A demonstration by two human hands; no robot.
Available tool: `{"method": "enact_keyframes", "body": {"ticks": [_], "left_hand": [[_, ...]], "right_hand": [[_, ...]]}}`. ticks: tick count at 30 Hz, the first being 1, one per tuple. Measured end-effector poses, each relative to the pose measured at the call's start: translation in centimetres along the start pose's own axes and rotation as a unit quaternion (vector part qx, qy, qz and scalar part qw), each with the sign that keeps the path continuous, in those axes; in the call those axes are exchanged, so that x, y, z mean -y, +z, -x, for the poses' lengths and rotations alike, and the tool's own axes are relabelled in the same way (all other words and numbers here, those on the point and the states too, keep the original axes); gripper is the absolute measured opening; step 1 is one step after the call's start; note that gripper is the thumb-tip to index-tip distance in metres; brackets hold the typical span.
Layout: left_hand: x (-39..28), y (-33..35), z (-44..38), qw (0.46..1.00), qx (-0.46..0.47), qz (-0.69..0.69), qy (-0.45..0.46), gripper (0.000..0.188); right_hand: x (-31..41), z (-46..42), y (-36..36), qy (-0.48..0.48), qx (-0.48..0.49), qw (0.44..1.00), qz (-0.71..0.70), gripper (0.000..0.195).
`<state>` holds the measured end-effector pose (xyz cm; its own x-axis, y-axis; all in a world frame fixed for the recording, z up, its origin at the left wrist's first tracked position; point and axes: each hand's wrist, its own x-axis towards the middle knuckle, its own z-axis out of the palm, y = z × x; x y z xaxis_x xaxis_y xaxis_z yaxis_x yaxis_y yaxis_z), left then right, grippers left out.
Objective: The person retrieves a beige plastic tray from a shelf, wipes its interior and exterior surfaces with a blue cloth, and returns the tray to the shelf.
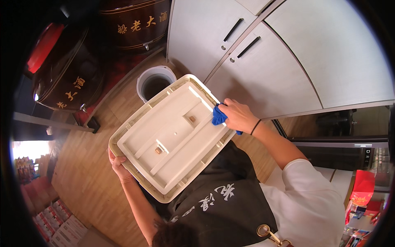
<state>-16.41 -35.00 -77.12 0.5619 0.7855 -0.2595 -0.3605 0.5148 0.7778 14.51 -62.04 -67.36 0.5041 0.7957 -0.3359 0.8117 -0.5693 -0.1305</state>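
A cream plastic storage-box lid (172, 136) is held up at a slant in front of my dark apron, its ribbed underside facing me. Dirt marks show along the rim channel. At the lower left corner my left hand (118, 165) grips the edge, thumb on top and fingers hidden beneath. On the upper right edge, my right hand (239, 115) presses a crumpled blue cloth (219, 116) against the rim. Beyond the far edge, a white bucket (140, 85) with dark liquid in it stands on the wood-look floor, partly covered by the lid.
White cabinets (277, 71) with black handles stand close on the right. Large dark brown jars (66, 68) with small taps sit on a low red-covered stand at upper left. Cartons (68, 231) are stacked at lower left. Red packages (362, 188) lie at far right.
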Motion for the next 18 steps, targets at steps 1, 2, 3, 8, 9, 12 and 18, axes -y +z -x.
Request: {"method": "enact_keyframes", "body": {"ticks": [1,2,3,8,9,12,18], "left_hand": [[0.1,-0.7,-0.4,1.0,0.016,0.008,-0.001,0.07],[0.4,-1.1,-0.6,0.999,0.036,0.016,-0.006,0.07],[0.5,-1.0,-0.5,1.0,0.016,0.014,-0.005,0.07],[0.0,-0.3,0.5,1.0,-0.016,0.021,0.004,0.071],[0.0,-0.5,0.5,1.0,-0.019,0.017,0.002,0.071],[0.1,-0.7,0.3,1.0,-0.015,0.01,-0.007,0.071],[-0.1,0.0,0.1,1.0,-0.015,0.005,-0.007,0.07]], "right_hand": [[-0.7,0.0,-0.1,-0.028,-0.001,0.999,-0.03,0.029],[-1.7,0.3,-0.2,-0.051,-0.001,0.997,-0.06,0.026],[-2.5,0.4,-0.4,-0.076,-0.001,0.993,-0.093,0.024],[-8.8,1.1,-3.6,-0.129,0.2,0.952,-0.193,0.036],[-9.1,1.8,-3.6,-0.091,0.172,0.963,-0.186,0.037],[-8.5,1.7,-3.4,-0.083,0.057,0.955,-0.28,0.043],[-4.9,-2.5,0.8,-0.128,-0.003,0.966,-0.223,0.047]]}}
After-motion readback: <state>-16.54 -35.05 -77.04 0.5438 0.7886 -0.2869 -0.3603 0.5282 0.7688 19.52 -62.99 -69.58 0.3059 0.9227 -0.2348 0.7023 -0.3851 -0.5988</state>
